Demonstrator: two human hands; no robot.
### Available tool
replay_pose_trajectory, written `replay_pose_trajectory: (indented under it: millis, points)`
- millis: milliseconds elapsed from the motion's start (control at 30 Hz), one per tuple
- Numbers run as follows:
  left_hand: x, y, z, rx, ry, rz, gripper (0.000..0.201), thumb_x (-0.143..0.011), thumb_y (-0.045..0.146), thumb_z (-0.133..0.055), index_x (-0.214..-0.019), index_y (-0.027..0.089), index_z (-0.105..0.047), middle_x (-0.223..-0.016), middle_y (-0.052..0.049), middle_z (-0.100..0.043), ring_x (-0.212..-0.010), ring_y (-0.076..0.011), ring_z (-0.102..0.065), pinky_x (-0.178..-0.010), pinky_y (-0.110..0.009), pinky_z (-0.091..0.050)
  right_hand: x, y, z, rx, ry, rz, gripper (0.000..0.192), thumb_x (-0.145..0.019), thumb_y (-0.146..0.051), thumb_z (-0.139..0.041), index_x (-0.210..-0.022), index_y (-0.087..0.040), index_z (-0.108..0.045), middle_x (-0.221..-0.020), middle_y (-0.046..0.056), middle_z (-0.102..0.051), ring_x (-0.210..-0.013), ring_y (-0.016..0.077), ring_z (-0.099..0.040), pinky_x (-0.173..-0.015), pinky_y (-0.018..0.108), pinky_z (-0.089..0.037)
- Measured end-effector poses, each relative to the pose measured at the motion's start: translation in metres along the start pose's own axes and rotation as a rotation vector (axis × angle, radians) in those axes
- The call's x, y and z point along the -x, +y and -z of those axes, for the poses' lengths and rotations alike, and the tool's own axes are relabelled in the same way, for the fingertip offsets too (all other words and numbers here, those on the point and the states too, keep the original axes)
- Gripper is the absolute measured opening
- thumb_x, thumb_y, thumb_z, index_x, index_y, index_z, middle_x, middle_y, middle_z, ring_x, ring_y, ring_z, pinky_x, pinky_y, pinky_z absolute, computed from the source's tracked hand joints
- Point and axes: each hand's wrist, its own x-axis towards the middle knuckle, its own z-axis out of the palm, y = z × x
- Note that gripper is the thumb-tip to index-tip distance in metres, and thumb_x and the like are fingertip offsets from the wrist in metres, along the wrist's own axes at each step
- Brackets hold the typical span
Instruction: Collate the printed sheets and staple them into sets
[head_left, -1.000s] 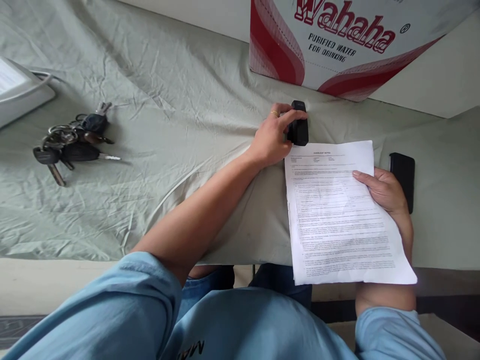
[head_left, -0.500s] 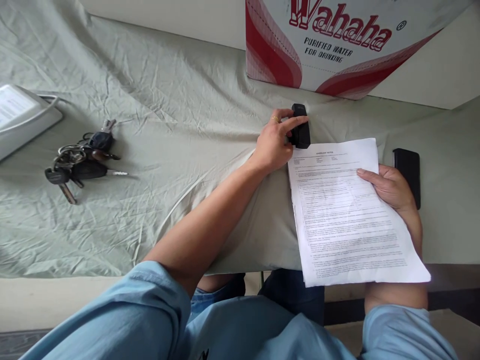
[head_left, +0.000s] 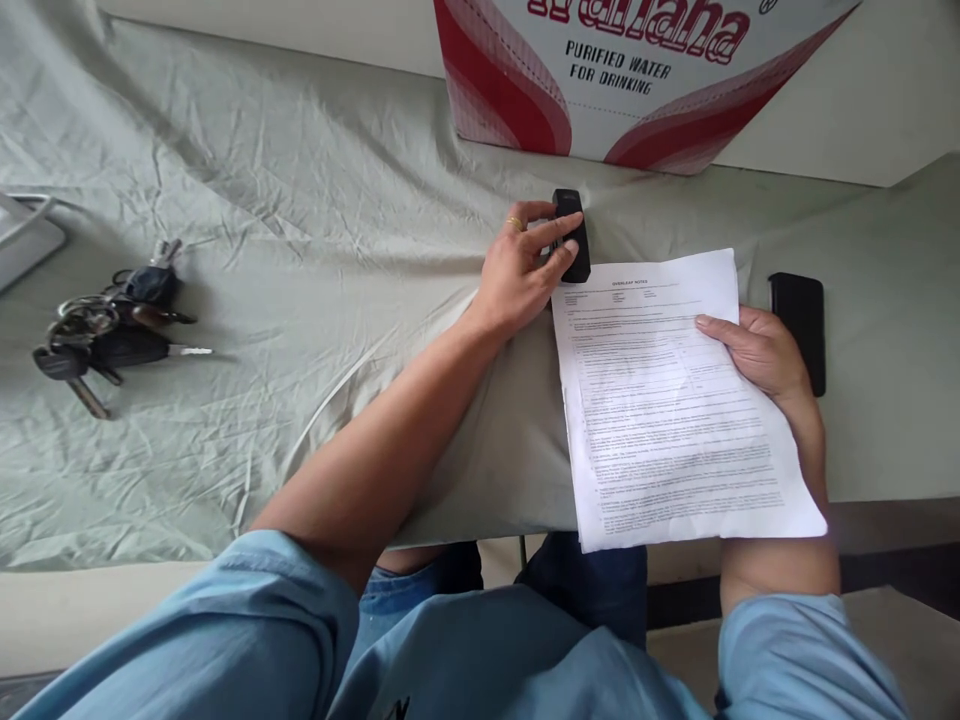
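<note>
White printed paper (head_left: 667, 420) reaches past the tabletop's (head_left: 300, 200) near edge, pinched under the right hand's (head_left: 765, 355) thumb. The left hand (head_left: 525, 265) curls half-closed around a black device (head_left: 573, 225). Paper and device appear already brought together; letting go remains.

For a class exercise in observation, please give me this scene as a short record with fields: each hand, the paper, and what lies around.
Left hand: touching the black block
Block: at the paper's top left corner; exact kind unclear
Right hand: holding the paper by its right side, thumb on top
Paper: printed, headed "OVERLEAF NOTES"
Keys: bunch, far left on the cloth
Phone-like slab: black, beside the right hand
Box: red and white, at the back
</note>
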Motion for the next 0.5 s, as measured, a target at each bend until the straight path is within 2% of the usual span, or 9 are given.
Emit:
replay_pose_trajectory:
  millis: [67, 167, 300, 400, 500]
  points:
    - [0.001, 0.003, -0.001, -0.004, 0.019, 0.005, 0.044, -0.115, 0.058, -0.083, -0.149, 0.033, -0.095, -0.164, -0.013, -0.079, -0.120, -0.0293, -0.086, -0.116, -0.050, -0.074, 0.001, 0.000, 0.001, -0.011, 0.002, 0.022, 0.049, -0.068, -0.058, -0.121, -0.097, -0.027, -0.098, -0.094, 0.004, -0.096, -0.090, 0.0313, -0.093, -0.081, 0.044, -0.080]
    - [0.001, 0.009, -0.003, -0.015, 0.046, 0.011, 0.035, -0.110, 0.048, -0.088, -0.140, 0.034, -0.098, -0.160, -0.013, -0.083, -0.118, -0.0293, -0.084, -0.110, -0.048, -0.075, 0.002, -0.001, 0.002, -0.013, 0.008, 0.046, 0.046, -0.070, -0.058, -0.121, -0.097, -0.027, -0.098, -0.094, 0.003, -0.097, -0.087, 0.0299, -0.093, -0.083, 0.044, -0.082]
    - [0.001, 0.013, -0.009, -0.027, 0.053, 0.045, 0.033, -0.107, 0.041, -0.088, -0.138, 0.035, -0.099, -0.153, -0.011, -0.084, -0.118, -0.0295, -0.084, -0.102, -0.045, -0.072, 0.002, 0.001, -0.006, -0.028, 0.015, 0.060, 0.060, -0.066, -0.066, -0.122, -0.099, -0.023, -0.096, -0.098, 0.006, -0.098, -0.091, 0.0331, -0.095, -0.095, 0.052, -0.084]
    - [0.000, 0.014, -0.013, -0.030, 0.080, 0.042, 0.035, -0.111, 0.049, -0.085, -0.140, 0.035, -0.098, -0.142, -0.011, -0.086, -0.115, -0.0295, -0.083, -0.097, -0.043, -0.068, 0.005, 0.004, -0.010, -0.047, 0.022, 0.101, 0.070, -0.064, -0.070, -0.123, -0.109, -0.022, -0.098, -0.108, 0.010, -0.099, -0.100, 0.0363, -0.097, -0.105, 0.057, -0.083]
    - [-0.001, 0.014, -0.013, -0.028, 0.115, 0.039, 0.048, -0.114, 0.063, -0.084, -0.150, 0.032, -0.095, -0.129, -0.011, -0.087, -0.108, -0.0291, -0.082, -0.095, -0.043, -0.065, 0.008, 0.006, -0.006, -0.038, -0.002, 0.131, 0.073, -0.061, -0.064, -0.125, -0.116, -0.024, -0.099, -0.114, 0.010, -0.100, -0.103, 0.0374, -0.097, -0.104, 0.058, -0.083]
